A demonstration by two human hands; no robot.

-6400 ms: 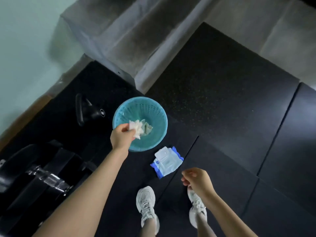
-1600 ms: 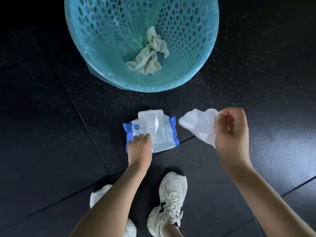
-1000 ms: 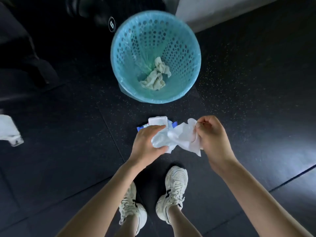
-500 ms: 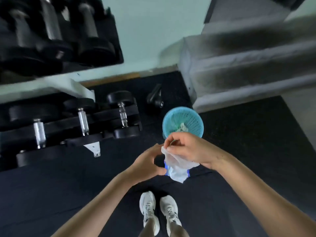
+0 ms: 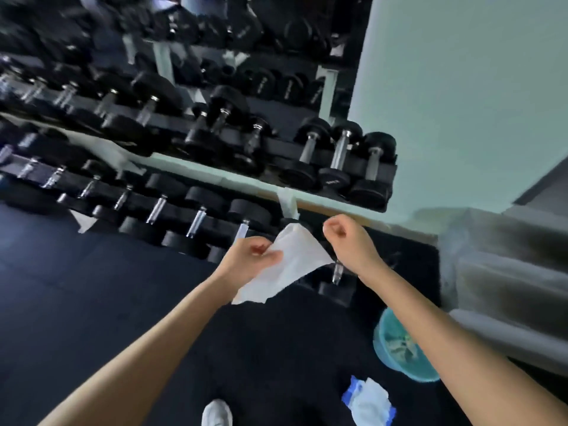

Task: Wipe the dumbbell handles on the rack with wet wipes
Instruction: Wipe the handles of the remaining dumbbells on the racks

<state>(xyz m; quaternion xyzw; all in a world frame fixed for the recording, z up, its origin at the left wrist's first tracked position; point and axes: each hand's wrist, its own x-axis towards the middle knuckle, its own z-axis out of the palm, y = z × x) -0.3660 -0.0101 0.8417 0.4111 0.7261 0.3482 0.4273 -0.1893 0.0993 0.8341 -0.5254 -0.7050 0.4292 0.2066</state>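
A white wet wipe (image 5: 292,259) hangs unfolded in front of me, pinched at its left edge by my left hand (image 5: 249,259). My right hand (image 5: 347,241) is just to the right of the wipe with its fingers curled, and no part of the wipe shows inside them. Behind both hands stands the dumbbell rack (image 5: 215,176), with rows of black dumbbells. Chrome handles show on the lower row (image 5: 196,222) and the upper row (image 5: 339,152). The wipe covers part of the nearest lower dumbbells.
A teal perforated bin (image 5: 399,361) holding used wipes stands on the black rubber floor at the right. The blue wipes pack (image 5: 368,401) lies open near my white shoe (image 5: 216,413). Grey carpeted steps (image 5: 507,272) rise at the right, against a pale green wall.
I have straightened up and turned from the bin and pack toward the rack. The wipe went from my right hand into my left and has opened out.
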